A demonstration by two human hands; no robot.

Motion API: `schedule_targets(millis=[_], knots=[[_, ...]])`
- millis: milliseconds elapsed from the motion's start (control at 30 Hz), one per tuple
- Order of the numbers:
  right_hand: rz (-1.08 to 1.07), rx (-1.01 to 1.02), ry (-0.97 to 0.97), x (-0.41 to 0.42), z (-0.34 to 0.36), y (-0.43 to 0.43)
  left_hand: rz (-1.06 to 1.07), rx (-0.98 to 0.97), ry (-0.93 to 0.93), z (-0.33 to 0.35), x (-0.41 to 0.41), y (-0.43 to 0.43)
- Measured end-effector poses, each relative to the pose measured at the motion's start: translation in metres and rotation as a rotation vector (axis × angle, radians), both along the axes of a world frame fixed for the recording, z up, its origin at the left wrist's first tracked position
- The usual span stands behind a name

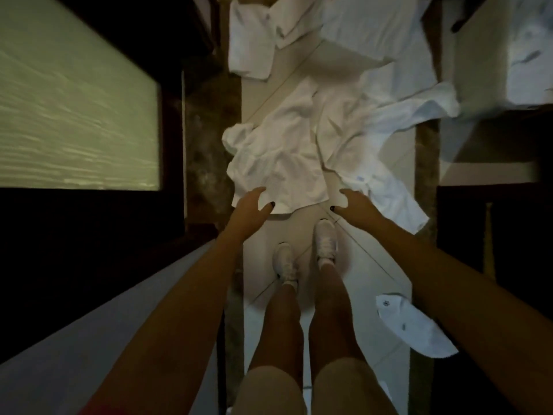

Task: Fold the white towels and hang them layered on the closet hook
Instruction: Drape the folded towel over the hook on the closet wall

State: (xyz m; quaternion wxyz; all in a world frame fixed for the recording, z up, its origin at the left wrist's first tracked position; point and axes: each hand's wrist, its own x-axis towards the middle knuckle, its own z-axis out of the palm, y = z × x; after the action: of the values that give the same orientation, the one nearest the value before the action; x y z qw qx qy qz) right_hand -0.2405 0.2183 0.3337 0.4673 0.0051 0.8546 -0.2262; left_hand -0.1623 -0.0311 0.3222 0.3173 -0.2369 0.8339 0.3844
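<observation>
Down on the tiled floor [368, 259], the left hand [254, 203] spreads thumb and fingers over the near corner of a crumpled white towel [275, 157]; whether it pinches is unclear. The right hand [356, 205] hovers empty, fingers loosely curved, beside a second white towel [353, 130].

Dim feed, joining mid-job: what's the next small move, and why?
Probably pinch the near edge of the crumpled towel with the left hand, which touches its corner, and bring the empty right hand across to that edge: the towel lies unfolded on the floor.
</observation>
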Motion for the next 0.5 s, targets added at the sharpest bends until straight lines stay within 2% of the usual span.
schedule_targets(millis=[200,433,500], knots=[[-0.024,0.053,-0.039,-0.032,-0.163,-0.014,0.197,0.016,-0.068,-0.152,-0.002,0.003],[-0.087,-0.005,-0.004,-0.039,-0.357,-0.012,0.014,-0.041,-0.044,-0.329,0.012,0.015],[-0.124,0.037,0.034,-0.035,-0.397,-0.008,-0.14,-0.066,-0.004,-0.363,0.017,0.026]])
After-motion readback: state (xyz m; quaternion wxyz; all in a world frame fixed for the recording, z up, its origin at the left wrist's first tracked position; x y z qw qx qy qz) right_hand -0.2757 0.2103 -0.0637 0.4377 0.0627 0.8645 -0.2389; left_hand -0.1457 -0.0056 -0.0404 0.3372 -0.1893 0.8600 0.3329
